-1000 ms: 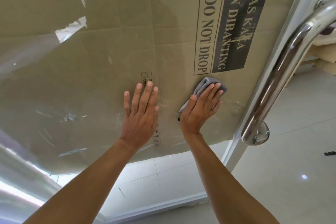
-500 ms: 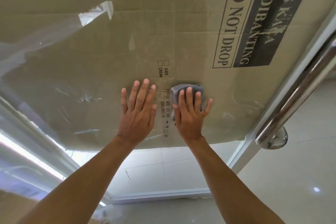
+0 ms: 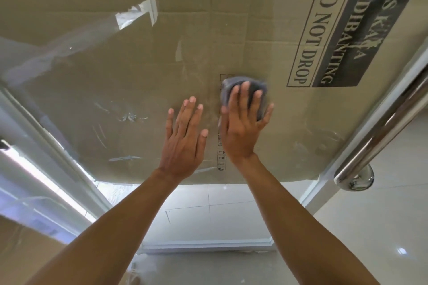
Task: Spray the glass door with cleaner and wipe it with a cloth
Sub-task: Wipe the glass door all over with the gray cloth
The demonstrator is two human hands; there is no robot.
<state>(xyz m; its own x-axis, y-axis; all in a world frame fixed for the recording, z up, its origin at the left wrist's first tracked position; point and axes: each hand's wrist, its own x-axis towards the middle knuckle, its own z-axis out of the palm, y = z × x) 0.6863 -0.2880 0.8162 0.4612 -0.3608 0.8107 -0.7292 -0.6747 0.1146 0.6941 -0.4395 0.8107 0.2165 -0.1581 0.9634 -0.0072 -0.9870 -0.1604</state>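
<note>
The glass door fills the view, with brown cardboard behind it and faint streaks on the pane. My right hand presses a grey cloth flat against the glass near the middle. My left hand rests flat on the pane just left of it, fingers spread and holding nothing. No spray bottle is in view.
A polished steel door handle runs diagonally at the right, ending in a round mount. The cardboard behind the glass bears a "DO NOT DROP" label. A white door frame runs at the left; pale floor tiles lie below.
My right hand slid the cloth leftwards across the glass, from near the label to beside my left hand, then a little upwards. The view has shifted, so the handle sits farther right.
</note>
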